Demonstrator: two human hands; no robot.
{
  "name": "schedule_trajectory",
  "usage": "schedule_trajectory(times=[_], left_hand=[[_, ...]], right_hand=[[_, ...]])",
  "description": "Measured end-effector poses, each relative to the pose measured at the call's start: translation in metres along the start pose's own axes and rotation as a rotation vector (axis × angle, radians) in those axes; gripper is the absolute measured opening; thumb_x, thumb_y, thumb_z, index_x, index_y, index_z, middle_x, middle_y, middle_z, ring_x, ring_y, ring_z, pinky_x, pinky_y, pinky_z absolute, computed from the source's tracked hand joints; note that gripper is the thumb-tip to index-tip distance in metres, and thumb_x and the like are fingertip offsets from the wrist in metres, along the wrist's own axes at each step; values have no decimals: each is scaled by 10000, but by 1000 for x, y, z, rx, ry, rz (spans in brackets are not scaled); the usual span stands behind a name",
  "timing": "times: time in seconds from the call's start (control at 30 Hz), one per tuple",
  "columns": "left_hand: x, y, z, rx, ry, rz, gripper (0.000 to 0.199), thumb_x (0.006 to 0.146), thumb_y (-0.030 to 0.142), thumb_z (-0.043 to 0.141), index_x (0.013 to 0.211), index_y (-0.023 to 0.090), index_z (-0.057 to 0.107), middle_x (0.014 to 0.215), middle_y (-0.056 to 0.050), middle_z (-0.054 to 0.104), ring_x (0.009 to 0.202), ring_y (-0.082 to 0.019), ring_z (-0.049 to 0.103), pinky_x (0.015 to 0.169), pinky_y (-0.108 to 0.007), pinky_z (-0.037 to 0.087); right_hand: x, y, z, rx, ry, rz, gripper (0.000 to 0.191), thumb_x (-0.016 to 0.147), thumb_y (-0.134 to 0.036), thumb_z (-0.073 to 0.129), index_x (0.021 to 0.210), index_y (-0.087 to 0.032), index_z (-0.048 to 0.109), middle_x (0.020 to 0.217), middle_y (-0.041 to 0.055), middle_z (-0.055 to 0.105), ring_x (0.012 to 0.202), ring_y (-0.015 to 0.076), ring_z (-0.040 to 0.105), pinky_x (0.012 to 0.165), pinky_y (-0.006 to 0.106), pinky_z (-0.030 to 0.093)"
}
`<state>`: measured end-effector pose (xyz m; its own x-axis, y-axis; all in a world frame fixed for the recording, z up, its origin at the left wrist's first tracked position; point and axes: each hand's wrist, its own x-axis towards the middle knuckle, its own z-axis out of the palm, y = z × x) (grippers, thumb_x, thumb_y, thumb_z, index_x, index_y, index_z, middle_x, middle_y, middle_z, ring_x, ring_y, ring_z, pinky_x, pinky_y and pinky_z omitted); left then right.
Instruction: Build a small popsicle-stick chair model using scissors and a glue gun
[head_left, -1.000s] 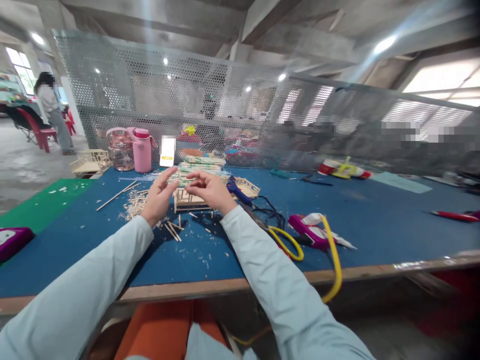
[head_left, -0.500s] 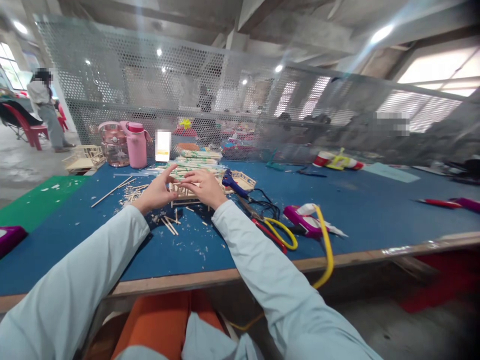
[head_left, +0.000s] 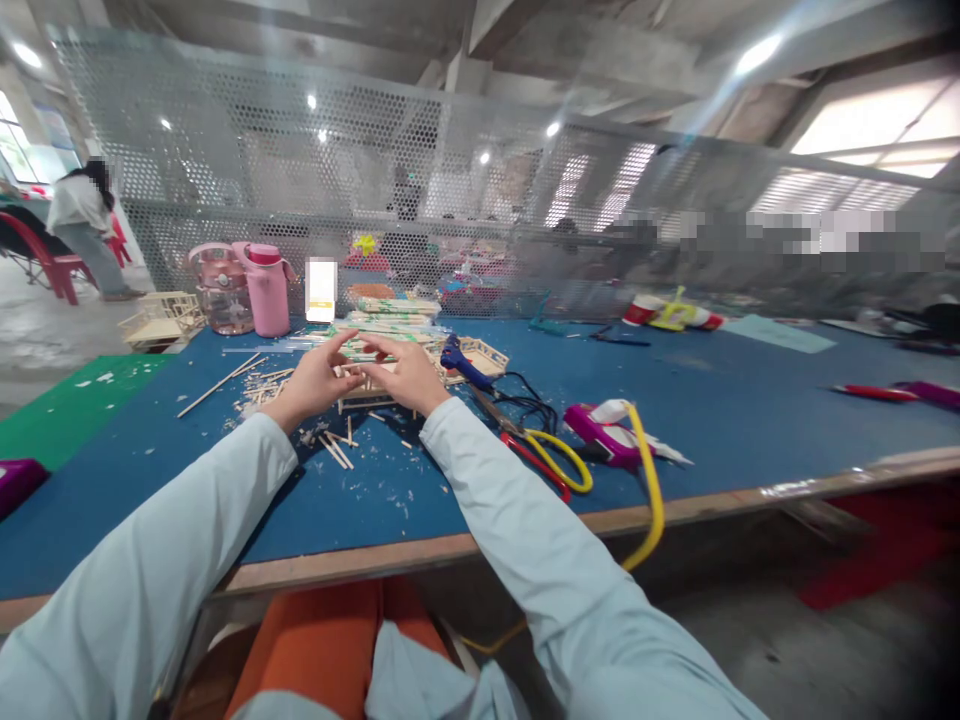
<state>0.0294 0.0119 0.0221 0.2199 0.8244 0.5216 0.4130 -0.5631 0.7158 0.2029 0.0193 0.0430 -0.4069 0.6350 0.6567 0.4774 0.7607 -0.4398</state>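
Note:
Just above a small model of pale wooden sticks (head_left: 367, 397), my two hands face each other with their tips close together. The index finger and thumb of my left hand (head_left: 315, 380) are apart, forming a curve at the model's left side. On the right side, my right hand (head_left: 409, 372) is arched the same way, its thumb apart from the stretched fingers. I see nothing gripped in either hand, though the far fingers are hidden. Loose cut sticks (head_left: 336, 448) and shavings lie in front, with a pile of short sticks (head_left: 262, 390) left of my left hand.
Behind the hands are bundled sticks (head_left: 397, 320), a lit phone (head_left: 321, 290) and a pink bottle (head_left: 267, 295). To the right lie a blue glue gun (head_left: 463, 365), yellow-and-red scissors (head_left: 559, 460) and a purple-and-white tool (head_left: 607, 440). A perforated metal screen (head_left: 300, 170) stands behind the table.
My right hand's fingers have lifted from over the stick model and now arch beside my left hand's. The view has shifted slightly. At the far left, a person now bends forward.

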Motion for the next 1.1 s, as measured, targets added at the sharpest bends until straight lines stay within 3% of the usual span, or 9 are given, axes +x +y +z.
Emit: schedule_trajectory(times=[0.07,0.2,0.33,0.47,0.77,0.87,0.97,1.1], left_hand=[[-1,-1,1,-8,7,-24,728,693,269,685,1365,143,435,819,-68,679,680,-166,620,657,-300,485],[-2,-2,2,-14,35,-51,726,683,287,695,1355,152,453,844,-73,692,654,-151,617,652,-302,489],[-3,0,3,-26,51,-49,704,670,268,698,1330,154,482,791,-51,693,602,-134,596,593,-271,470],[-3,4,3,-53,64,-56,687,647,234,696,1301,138,510,760,-49,690,581,-129,581,546,-248,453],[-4,0,5,-44,61,-33,650,653,266,683,1272,132,534,736,-41,680,478,-94,466,487,-236,380],[-7,-1,4,-7,56,-18,675,675,299,675,1307,143,495,846,-71,683,508,-95,475,514,-245,397],[-15,11,1,161,170,86,692,677,271,663,1331,178,458,1066,-102,641,551,-89,463,580,-270,433],[-31,38,1,312,405,278,521,773,223,551,1288,170,492,1064,-89,625,647,-129,503,667,-293,459]], right_hand=[[-1,1,-2,28,88,38,431,783,-193,611,1213,-164,613,1018,76,725,877,168,662,847,329,504],[-2,5,-3,17,182,82,334,780,-118,494,1054,-154,681,941,60,733,854,163,663,833,309,506],[-2,1,-1,-103,83,74,239,737,-116,550,883,-170,732,942,58,744,915,200,662,885,347,481],[-2,-4,1,-189,27,35,208,719,-136,631,890,-179,742,971,61,738,971,228,635,924,391,434],[1,2,4,-181,-19,-105,48,790,-241,692,775,-230,737,902,28,729,895,186,621,877,370,399],[0,-2,2,-212,-25,-110,38,788,-224,687,763,-226,716,976,39,716,977,208,600,918,395,382],[-2,-9,-4,-201,0,-97,30,781,-216,686,753,-213,693,1120,63,677,1111,234,548,990,431,345],[-7,-17,-15,-50,92,-49,52,792,-243,673,758,-204,666,1217,82,633,1191,221,515,1043,429,325]])
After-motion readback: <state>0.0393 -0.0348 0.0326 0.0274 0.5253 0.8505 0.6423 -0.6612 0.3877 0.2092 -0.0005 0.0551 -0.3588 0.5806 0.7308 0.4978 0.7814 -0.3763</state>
